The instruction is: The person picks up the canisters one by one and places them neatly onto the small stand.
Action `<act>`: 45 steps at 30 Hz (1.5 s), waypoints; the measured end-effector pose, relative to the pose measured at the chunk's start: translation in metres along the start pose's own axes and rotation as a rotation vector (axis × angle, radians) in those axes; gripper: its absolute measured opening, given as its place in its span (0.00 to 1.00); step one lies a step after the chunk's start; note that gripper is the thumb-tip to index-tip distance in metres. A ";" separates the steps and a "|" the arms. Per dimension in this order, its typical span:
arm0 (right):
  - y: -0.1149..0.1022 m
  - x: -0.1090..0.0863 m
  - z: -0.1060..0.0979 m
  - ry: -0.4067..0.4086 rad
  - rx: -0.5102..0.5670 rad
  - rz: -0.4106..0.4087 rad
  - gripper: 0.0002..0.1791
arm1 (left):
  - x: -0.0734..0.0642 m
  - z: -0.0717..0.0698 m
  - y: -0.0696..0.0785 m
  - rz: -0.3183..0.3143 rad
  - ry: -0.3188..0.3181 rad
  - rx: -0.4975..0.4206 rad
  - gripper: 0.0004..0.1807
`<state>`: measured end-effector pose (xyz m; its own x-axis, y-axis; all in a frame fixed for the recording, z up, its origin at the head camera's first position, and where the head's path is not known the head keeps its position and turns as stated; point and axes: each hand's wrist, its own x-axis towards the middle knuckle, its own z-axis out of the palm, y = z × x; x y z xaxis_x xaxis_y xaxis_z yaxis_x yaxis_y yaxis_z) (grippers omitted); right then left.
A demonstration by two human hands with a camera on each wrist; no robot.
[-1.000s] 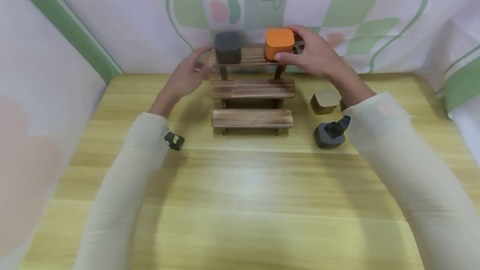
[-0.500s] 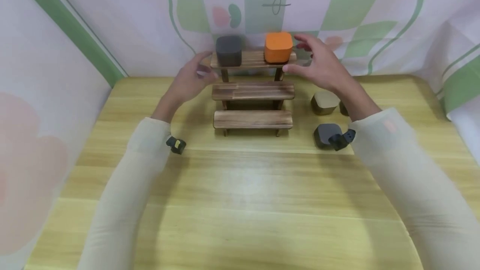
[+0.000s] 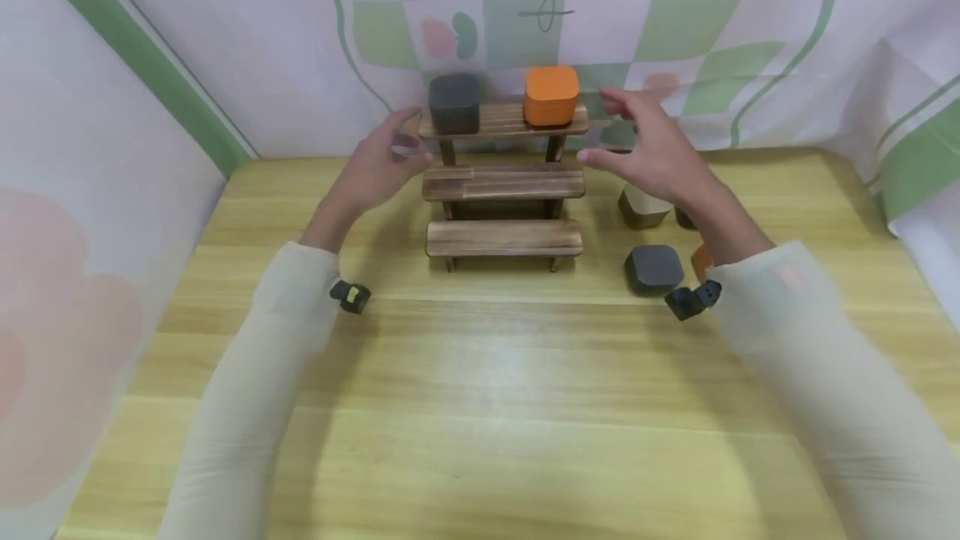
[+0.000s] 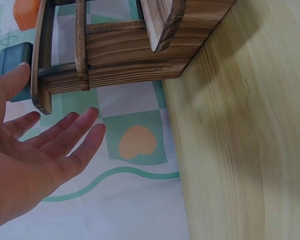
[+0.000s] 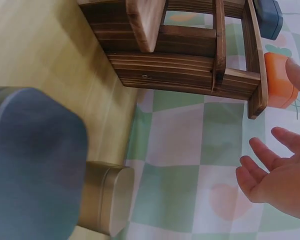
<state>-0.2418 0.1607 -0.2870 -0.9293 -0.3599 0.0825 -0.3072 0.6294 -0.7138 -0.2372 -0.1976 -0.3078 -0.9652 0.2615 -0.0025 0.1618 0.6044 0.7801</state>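
The right hand (image 3: 658, 148), fingers spread and holding nothing, is right of the orange box (image 3: 551, 97); the left hand (image 3: 369, 169), also spread, is near the dark box (image 3: 454, 105). Both sit on the wooden rack's (image 3: 503, 183) far, top tier — a careless brush could topple either.

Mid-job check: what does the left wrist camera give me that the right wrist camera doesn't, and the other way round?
Only the left wrist view shows the left hand, fingers apart near the wooden stand.

Only the right wrist view shows the right hand, plus a dark grey box and a beige box on the table.

Both show the wooden stand, the black box and orange box on top of it, part of the table, and the patterned cloth.
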 end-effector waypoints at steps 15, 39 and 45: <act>0.011 -0.023 0.009 0.062 0.053 0.034 0.48 | -0.009 -0.007 -0.005 0.048 0.022 0.020 0.40; 0.026 -0.062 0.018 -0.008 -0.005 0.007 0.46 | -0.026 -0.002 -0.014 0.065 0.076 -0.058 0.33; 0.027 -0.070 0.014 -0.005 -0.004 -0.011 0.44 | -0.027 0.003 -0.014 0.071 0.061 -0.089 0.31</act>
<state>-0.1821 0.1927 -0.3219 -0.9249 -0.3701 0.0868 -0.3181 0.6285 -0.7098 -0.2124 -0.2111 -0.3208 -0.9630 0.2536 0.0910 0.2143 0.5160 0.8294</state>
